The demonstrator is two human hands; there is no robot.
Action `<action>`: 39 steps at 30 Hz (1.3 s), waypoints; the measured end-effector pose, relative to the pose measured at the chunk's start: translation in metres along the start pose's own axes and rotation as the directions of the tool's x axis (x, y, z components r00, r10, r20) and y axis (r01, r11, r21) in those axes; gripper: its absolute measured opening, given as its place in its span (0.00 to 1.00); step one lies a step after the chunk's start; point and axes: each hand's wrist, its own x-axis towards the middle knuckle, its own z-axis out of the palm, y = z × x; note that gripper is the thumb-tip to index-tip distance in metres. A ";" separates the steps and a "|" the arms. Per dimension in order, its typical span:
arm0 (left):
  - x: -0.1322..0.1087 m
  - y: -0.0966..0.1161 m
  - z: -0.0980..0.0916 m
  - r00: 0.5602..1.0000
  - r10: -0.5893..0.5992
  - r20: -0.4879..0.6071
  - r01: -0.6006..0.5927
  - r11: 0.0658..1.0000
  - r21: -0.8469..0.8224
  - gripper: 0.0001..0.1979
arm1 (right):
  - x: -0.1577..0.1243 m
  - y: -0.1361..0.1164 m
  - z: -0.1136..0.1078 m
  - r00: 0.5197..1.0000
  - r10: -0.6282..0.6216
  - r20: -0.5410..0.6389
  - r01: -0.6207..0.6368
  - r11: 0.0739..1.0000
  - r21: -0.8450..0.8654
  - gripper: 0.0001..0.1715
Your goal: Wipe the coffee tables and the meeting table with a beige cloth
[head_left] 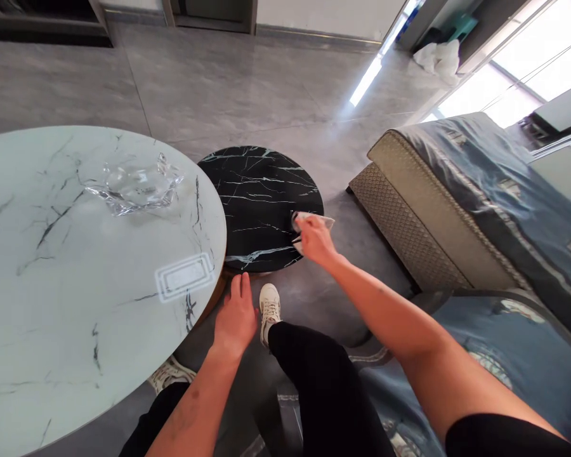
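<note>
My right hand is closed around a crumpled pale cloth, at the right edge of a round black marble-patterned tabletop. Parts of the cloth stick out on both sides of my fingers. My left hand holds nothing, its fingers stretched forward to the near rim of the black top; whether they touch it I cannot tell. Partly overlapping the black top on the left is a larger, round white marble-patterned table. A clear glass dish with a wavy, pointed rim stands on it.
To the right stands a beige sofa with a blue-grey cover. A covered seat is close by at the lower right. My shoe rests on the grey tiled floor. A white plastic bag lies near the window.
</note>
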 end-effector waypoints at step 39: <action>-0.057 -0.041 0.008 0.951 0.088 0.297 -0.101 0.994 0.029 0.45 | 0.023 -0.046 -0.011 0.930 -0.176 0.323 0.248 0.949 -0.196 0.28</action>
